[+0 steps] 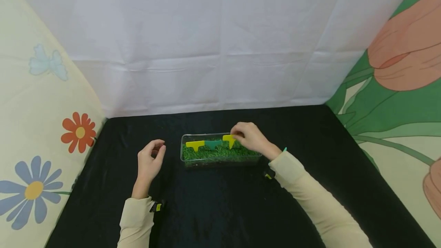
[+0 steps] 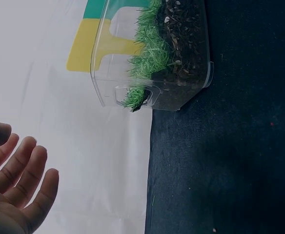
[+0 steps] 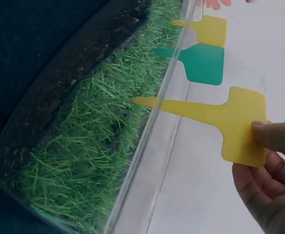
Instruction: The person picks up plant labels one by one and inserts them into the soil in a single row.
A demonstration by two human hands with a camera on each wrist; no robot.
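A clear plastic box [image 1: 220,160] holds dark soil topped with green artificial-looking grass [image 3: 98,122]. My right hand [image 1: 250,136] pinches a yellow T-shaped plant label [image 3: 245,126] by its wide head, thumb on one face and fingers behind. The label's pointed tip is right at the grass. Further along the box stand a green plant label [image 3: 206,64] and another yellow plant label [image 1: 195,145], both upright with their stems down in the grass. Left of the box, my left hand [image 1: 149,160] hovers with loosely bent fingers and nothing in them.
Black cloth [image 1: 213,209] covers the table under the box. A white cloth backdrop [image 1: 220,49] hangs behind it. Flower-printed panels stand at the left [image 1: 34,98] and right [image 1: 406,98]. Each wrist wears a small dark device.
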